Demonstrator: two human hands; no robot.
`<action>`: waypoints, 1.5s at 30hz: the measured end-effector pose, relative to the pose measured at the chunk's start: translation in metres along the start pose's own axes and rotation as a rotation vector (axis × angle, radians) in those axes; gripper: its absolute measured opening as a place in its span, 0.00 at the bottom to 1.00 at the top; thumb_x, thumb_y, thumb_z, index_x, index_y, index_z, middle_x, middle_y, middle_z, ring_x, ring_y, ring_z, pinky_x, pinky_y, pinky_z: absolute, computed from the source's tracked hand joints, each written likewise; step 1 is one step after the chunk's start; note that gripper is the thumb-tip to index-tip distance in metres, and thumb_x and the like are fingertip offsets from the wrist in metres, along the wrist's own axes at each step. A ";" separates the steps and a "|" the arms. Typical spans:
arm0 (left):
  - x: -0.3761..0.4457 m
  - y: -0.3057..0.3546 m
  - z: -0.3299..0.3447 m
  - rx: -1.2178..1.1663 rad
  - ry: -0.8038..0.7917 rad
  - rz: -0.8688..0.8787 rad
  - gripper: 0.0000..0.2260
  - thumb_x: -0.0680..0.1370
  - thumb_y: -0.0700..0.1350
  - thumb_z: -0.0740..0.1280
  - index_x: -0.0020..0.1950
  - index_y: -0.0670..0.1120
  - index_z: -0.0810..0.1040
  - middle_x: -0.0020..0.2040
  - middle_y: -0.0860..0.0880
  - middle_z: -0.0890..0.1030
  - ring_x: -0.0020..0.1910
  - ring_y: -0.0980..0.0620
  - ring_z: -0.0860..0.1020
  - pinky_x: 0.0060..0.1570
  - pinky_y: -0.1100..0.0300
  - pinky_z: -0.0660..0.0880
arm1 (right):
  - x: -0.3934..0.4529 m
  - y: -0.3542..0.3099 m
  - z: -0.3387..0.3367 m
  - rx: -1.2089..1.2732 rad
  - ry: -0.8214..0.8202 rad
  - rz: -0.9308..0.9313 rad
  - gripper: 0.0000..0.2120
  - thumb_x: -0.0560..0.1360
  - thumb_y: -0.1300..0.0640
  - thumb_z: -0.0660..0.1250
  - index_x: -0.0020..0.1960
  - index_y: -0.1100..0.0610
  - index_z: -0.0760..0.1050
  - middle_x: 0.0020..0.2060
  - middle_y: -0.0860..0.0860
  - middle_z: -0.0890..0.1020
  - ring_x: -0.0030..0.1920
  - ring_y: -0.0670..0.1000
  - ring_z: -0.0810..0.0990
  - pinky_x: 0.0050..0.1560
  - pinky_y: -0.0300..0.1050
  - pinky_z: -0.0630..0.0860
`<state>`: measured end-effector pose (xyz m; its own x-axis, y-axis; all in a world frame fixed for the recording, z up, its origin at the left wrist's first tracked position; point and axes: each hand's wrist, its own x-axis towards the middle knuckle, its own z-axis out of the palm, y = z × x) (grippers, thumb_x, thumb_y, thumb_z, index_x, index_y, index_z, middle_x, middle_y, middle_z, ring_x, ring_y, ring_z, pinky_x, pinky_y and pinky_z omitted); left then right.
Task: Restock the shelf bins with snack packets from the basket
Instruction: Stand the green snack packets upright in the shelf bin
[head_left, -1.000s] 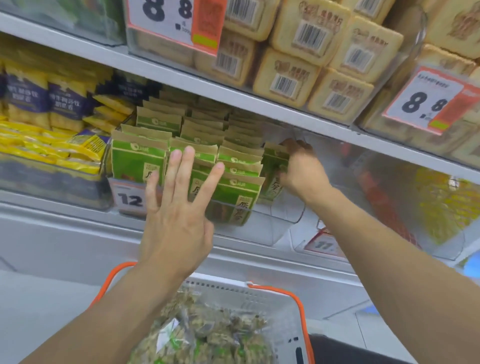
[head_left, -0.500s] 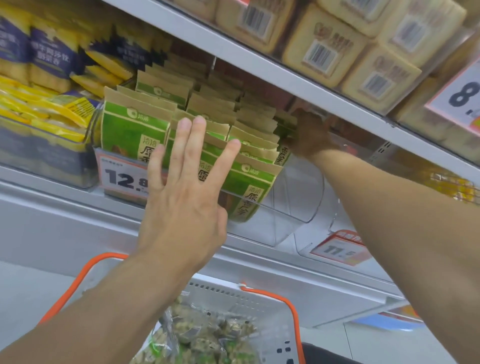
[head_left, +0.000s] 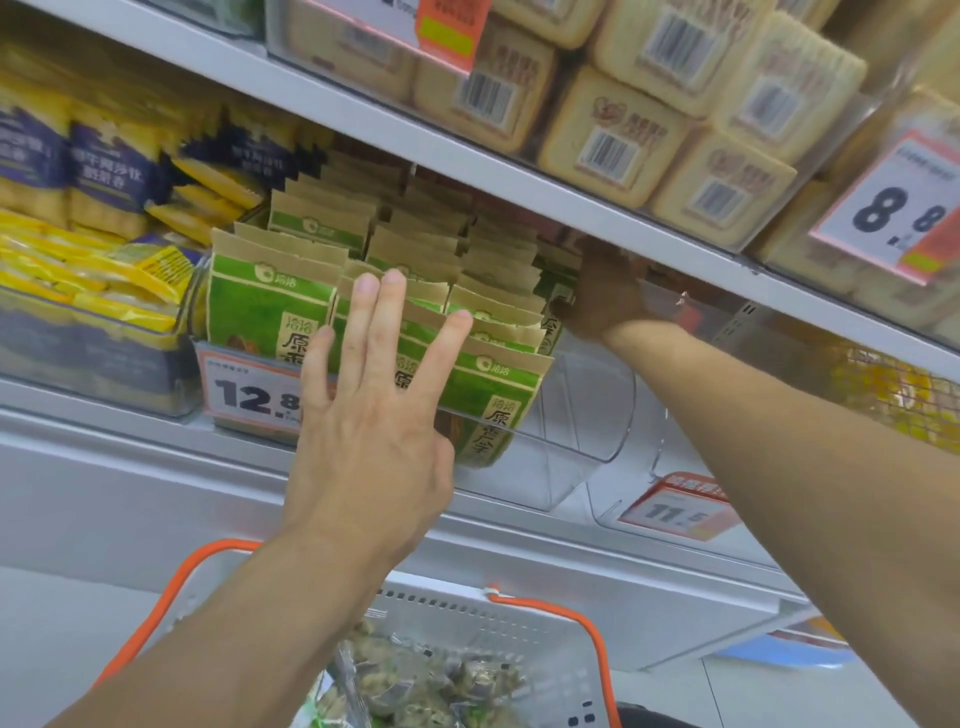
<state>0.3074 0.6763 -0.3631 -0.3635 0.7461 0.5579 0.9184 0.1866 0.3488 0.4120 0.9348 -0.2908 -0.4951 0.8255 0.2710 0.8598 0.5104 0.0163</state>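
Rows of green-and-brown snack packets (head_left: 270, 306) stand upright in a clear shelf bin (head_left: 582, 415). My left hand (head_left: 374, 415) is spread flat, fingers straight, pressing against the front packets. My right hand (head_left: 608, 296) reaches deep into the bin's right side under the upper shelf; it grips a green packet at the end of the rows, fingers mostly lost in shadow. Below, a white basket (head_left: 519, 623) with orange handles holds clear bags of greenish snacks (head_left: 431, 686).
A 12.8 price tag (head_left: 249, 395) hangs on the bin front. Yellow-and-blue packets (head_left: 104, 171) fill the bin to the left. Beige packs (head_left: 623, 135) and an 8.8 tag (head_left: 898, 208) sit on the shelf above. An 11.5 tag (head_left: 675, 512) marks the right-hand bin.
My right hand has pushed farther back and up into the bin under the shelf. My left hand stays pressed on the front packets. The view has shifted slightly.
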 end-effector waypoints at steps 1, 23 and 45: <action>0.000 0.001 -0.002 -0.010 0.000 0.002 0.38 0.68 0.41 0.67 0.78 0.52 0.61 0.80 0.38 0.52 0.80 0.41 0.48 0.74 0.37 0.54 | -0.014 -0.002 -0.004 0.014 -0.039 -0.016 0.30 0.74 0.53 0.71 0.73 0.57 0.65 0.67 0.58 0.74 0.67 0.60 0.73 0.64 0.50 0.72; -0.182 -0.053 0.040 -0.035 -0.965 -0.442 0.14 0.78 0.47 0.65 0.63 0.44 0.75 0.60 0.45 0.77 0.54 0.44 0.78 0.57 0.52 0.76 | -0.366 -0.027 0.147 0.384 -1.017 0.076 0.19 0.77 0.46 0.68 0.61 0.59 0.73 0.51 0.56 0.81 0.55 0.58 0.80 0.50 0.46 0.74; -0.277 0.030 0.106 -0.348 -1.385 -0.718 0.12 0.80 0.54 0.66 0.55 0.46 0.80 0.54 0.49 0.82 0.53 0.50 0.79 0.53 0.58 0.74 | -0.423 0.010 0.171 0.756 -1.182 0.690 0.27 0.71 0.54 0.72 0.69 0.54 0.72 0.64 0.53 0.77 0.62 0.55 0.76 0.60 0.46 0.72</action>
<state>0.4522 0.5425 -0.5873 -0.0911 0.5856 -0.8054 0.4781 0.7352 0.4805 0.6085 0.6323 -0.5701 -0.1719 0.4710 -0.8652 0.8733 -0.3336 -0.3551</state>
